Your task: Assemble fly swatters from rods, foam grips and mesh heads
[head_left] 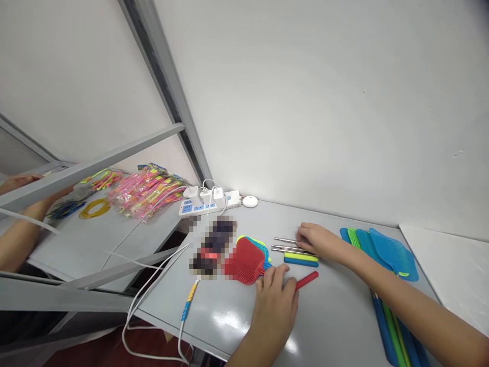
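Note:
My left hand point(275, 300) is closed around the neck of a red fly swatter point(249, 261). A red handle point(307, 280) sticks out past its right side; my fingers hide whether the two are joined. Beneath the red head lie blue and yellow swatter heads point(263, 248), partly covered. Farther back, my right hand point(315, 239) has its fingertips closed on thin metal rods point(284, 248) lying on the table. In front of those rods, a yellow handle point(305, 257) and a blue handle point(300, 262) lie side by side.
Blue and green fly swatters point(393, 255) are stacked at the right, under my right forearm. A power strip point(231, 198) with white plugs and a round white disc point(250, 201) sit by the wall. White cables point(132, 331) hang left. Beyond the metal frame point(95, 158) are pink packets point(141, 191).

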The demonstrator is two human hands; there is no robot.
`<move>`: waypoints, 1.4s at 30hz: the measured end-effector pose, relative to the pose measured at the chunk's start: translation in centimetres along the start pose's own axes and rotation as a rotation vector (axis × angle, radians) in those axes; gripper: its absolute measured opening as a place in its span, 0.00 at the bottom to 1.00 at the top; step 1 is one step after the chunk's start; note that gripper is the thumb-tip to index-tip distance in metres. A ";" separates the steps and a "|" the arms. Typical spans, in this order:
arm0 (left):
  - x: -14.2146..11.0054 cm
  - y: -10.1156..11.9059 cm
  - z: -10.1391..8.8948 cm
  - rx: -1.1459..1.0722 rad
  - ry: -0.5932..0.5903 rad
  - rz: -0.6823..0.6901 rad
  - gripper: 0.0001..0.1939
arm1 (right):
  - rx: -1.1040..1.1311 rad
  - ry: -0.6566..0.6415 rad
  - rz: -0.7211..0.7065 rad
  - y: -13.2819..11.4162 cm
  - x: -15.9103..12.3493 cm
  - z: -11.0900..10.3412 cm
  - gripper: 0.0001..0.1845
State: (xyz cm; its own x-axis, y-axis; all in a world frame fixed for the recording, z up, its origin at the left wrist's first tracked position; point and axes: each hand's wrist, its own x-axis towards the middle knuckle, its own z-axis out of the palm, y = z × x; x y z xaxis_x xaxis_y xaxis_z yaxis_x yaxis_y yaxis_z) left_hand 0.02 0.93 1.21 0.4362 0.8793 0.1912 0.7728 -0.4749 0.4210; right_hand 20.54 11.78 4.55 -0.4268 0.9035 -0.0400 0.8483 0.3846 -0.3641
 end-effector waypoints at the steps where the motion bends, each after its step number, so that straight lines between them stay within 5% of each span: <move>1: 0.0 0.0 -0.2 -0.035 -0.024 0.007 0.09 | -0.023 0.012 -0.002 0.0 0.0 -0.1 0.06; 5: -0.3 0.0 -0.9 -0.218 -0.041 0.041 0.08 | -0.102 0.104 0.046 0.0 -0.7 -1.0 0.07; 10: -1.2 -0.3 -1.1 -0.609 0.195 -0.038 0.05 | -0.091 0.293 0.158 -1.8 -3.8 -4.2 0.03; 13: -1.7 -0.4 -0.8 -0.852 0.356 -0.112 0.08 | 0.270 0.489 0.239 -4.2 -6.4 -5.7 0.03; 16: -2.2 -0.4 -0.4 -1.046 0.363 -0.148 0.09 | 0.720 0.603 0.161 -7.1 -8.1 -5.7 0.02; 22: -2.8 -0.6 -1.7 -0.887 0.213 -0.135 0.09 | 1.031 0.459 0.040 -11.3 -8.5 -4.1 0.04; 32: -3.0 -2.1 -4.2 -0.714 0.190 -0.098 0.09 | 0.764 0.329 -0.018 -12.6 -7.5 -3.1 0.05; 42: -2.6 -1.4 -2.2 -0.768 0.048 -0.150 0.15 | 0.642 0.175 0.042 -12.7 -7.7 -4.4 0.07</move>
State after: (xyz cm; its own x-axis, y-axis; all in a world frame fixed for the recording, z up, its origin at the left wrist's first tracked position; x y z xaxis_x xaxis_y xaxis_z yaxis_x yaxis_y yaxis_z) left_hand -3.27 -0.64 2.09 0.3185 0.9410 0.1139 0.2788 -0.2079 0.9376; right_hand 14.41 0.79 13.53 -0.2938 0.9536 0.0657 0.4848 0.2078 -0.8496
